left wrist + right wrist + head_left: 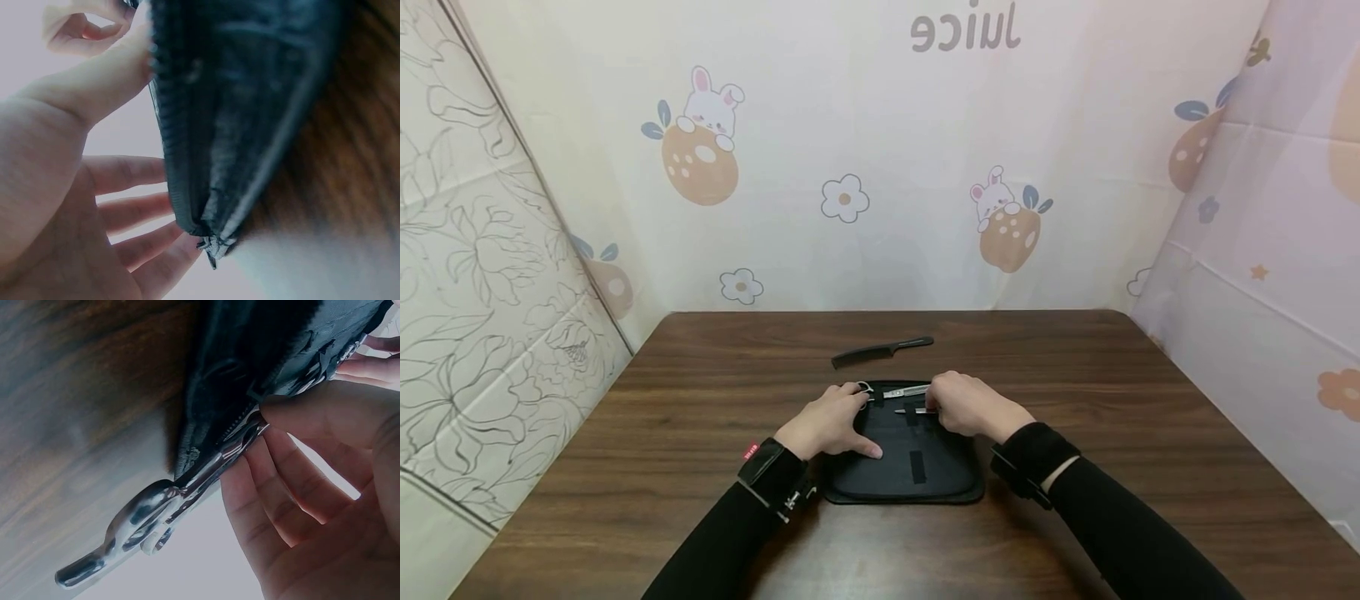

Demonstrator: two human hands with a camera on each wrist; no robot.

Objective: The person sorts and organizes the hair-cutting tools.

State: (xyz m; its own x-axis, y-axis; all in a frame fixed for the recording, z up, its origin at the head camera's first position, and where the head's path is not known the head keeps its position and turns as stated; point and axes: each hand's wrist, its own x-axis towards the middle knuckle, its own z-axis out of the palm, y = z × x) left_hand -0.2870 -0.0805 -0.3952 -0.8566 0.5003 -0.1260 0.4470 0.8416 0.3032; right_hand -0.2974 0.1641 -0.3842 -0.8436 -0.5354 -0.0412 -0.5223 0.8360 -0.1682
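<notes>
A black zip case (880, 479) lies on the table, its upper face fitted with dark elastic straps. Silver scissors (901, 392) lie along its far edge, handle end beside my left hand (831, 421). That hand rests on the case's left side, thumb spread across the face and fingers fairly straight at the far left corner. My right hand (972, 404) pinches a second pair of scissors (147, 515) between thumb and fingers. Their finger rings stick out past the case edge in the right wrist view. In the head view, their narrow tip passes beneath a strap (912, 414).
Beyond the case lies a black comb (880, 352) with a handle. The brown wood-grain table (700, 467) ends at a printed curtain (850, 125) behind, with more patterned sheets to the left and right. A zip pull (212, 253) hangs at the case's corner.
</notes>
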